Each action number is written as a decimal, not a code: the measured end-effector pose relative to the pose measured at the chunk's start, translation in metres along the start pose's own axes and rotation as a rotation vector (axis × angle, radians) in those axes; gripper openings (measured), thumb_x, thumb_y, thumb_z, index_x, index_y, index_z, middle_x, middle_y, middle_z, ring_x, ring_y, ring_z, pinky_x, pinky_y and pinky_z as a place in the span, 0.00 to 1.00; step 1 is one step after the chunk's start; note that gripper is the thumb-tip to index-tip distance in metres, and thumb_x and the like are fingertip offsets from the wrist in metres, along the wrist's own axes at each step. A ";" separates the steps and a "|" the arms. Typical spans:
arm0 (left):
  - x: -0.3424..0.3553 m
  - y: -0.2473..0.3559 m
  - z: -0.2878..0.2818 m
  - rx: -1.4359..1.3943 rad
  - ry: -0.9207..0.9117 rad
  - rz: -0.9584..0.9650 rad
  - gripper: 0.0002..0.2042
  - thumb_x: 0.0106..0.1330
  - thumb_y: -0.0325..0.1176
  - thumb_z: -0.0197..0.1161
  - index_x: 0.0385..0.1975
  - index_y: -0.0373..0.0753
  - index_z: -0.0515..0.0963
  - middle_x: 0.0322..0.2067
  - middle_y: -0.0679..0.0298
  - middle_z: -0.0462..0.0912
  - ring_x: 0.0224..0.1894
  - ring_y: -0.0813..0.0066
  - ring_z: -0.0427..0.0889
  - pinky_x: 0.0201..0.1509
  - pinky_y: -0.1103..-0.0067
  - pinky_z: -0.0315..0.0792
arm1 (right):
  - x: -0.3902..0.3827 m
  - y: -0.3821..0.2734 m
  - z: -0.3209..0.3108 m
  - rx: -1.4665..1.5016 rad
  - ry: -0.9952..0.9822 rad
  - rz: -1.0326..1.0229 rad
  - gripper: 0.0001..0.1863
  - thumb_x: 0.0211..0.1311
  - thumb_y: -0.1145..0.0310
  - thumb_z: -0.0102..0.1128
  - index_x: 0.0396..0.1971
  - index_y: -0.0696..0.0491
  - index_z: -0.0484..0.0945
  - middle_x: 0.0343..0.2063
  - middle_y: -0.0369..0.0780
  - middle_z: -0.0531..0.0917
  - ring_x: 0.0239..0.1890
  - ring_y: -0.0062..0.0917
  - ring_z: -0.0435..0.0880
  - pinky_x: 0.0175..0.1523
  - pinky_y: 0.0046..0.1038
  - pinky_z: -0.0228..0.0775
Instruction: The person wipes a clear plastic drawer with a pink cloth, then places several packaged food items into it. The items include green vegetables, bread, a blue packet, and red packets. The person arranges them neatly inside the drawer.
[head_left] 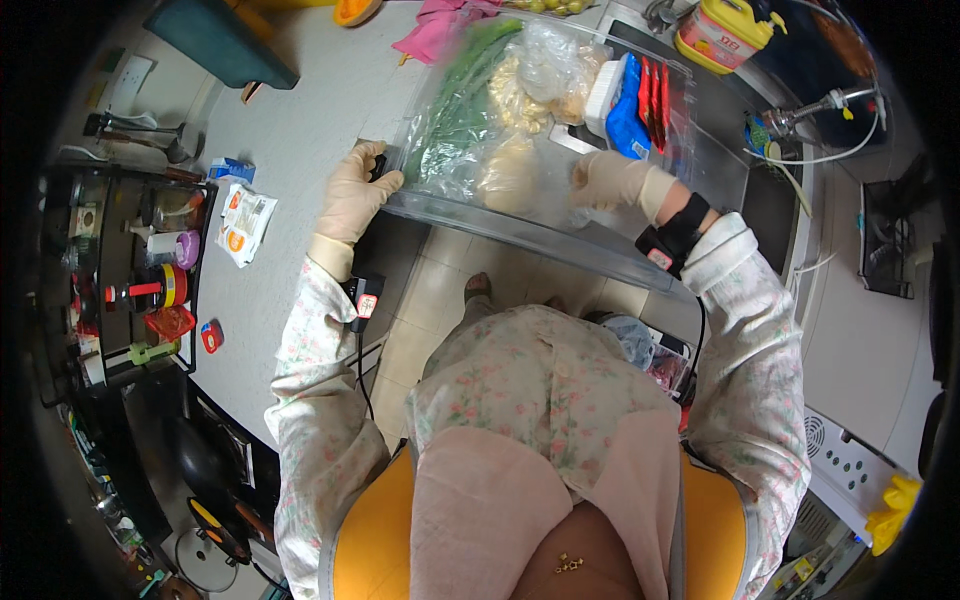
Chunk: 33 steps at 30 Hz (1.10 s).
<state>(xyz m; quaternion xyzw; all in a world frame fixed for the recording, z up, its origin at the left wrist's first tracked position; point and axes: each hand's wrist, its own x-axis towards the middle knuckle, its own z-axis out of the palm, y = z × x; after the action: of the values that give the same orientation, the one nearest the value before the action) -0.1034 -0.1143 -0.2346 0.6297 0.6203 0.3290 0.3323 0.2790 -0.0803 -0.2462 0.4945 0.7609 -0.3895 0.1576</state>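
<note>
A clear plastic drawer [560,235] rests across the counter edge and sink in front of me. My left hand [352,192], in a cream glove, is closed on its left corner. My right hand [612,182], gloved too, is curled in the drawer near the front; what its fingers hold, if anything, is hidden. Left of it lies a bagged pale round food [508,175], and behind that a bag of pale yellow pieces [515,98]. Long green leaves in a bag [455,110] fill the left side. A white tray [601,98], a blue packet [627,115] and red packets [654,100] stand at the right.
The sink [770,220] and faucet [835,100] are at the right, with a yellow jug [728,35] behind. A pink cloth [440,30] lies at the back. On the left counter [270,310] are a white packet [245,222] and a rack of jars [165,270].
</note>
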 end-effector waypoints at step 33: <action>-0.075 -0.141 -0.096 -0.439 0.454 -0.370 0.13 0.60 0.31 0.66 0.44 0.36 0.78 0.36 0.67 0.82 0.36 0.82 0.77 0.42 0.84 0.74 | -0.141 0.076 0.030 0.762 0.830 0.343 0.26 0.67 0.62 0.58 0.61 0.56 0.67 0.52 0.34 0.76 0.40 0.15 0.73 0.44 0.16 0.66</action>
<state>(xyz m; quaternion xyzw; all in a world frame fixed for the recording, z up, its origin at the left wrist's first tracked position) -0.2628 -0.1867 -0.2971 0.3316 0.6962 0.5200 0.3673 0.4059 -0.1762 -0.2108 0.7432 0.4746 -0.3783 -0.2815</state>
